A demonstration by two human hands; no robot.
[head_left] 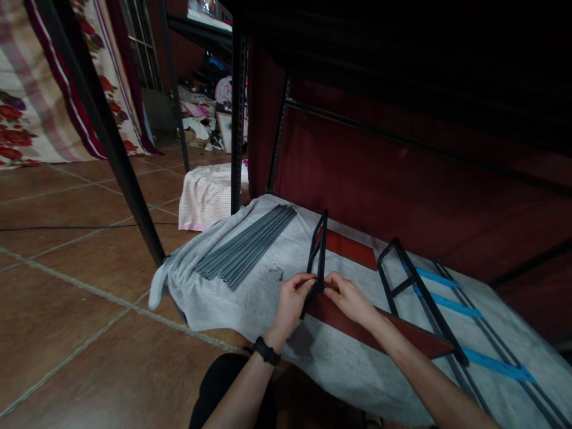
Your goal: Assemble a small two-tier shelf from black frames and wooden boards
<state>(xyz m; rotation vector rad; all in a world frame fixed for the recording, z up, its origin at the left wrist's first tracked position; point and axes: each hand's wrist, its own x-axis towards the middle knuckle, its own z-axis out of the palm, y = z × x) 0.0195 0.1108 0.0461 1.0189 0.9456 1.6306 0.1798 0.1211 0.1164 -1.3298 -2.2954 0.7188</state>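
Both forearms reach forward and down from the person's body, converging so that the two hands meet at the lower part of a slim black frame (322, 256), which stands up between them. The left hand (297, 296), with a black wristband (267, 351) behind it, is drawn to a narrow pinch, thumb and fingertips on the frame's near leg. The right hand (350, 300) is also nearly closed, its fingertips gripping the same leg from the other side; whether either hand also holds a small fastener cannot be told. Beneath the right hand and its forearm runs a reddish-brown board (413, 330), lying on a grey cloth (250, 313). A second board (351, 249) lies beyond the right hand, and another black frame (395, 289) with blue strips (451, 305) is off to its right. Grey rods (250, 247) lie bundled to the left hand's left.
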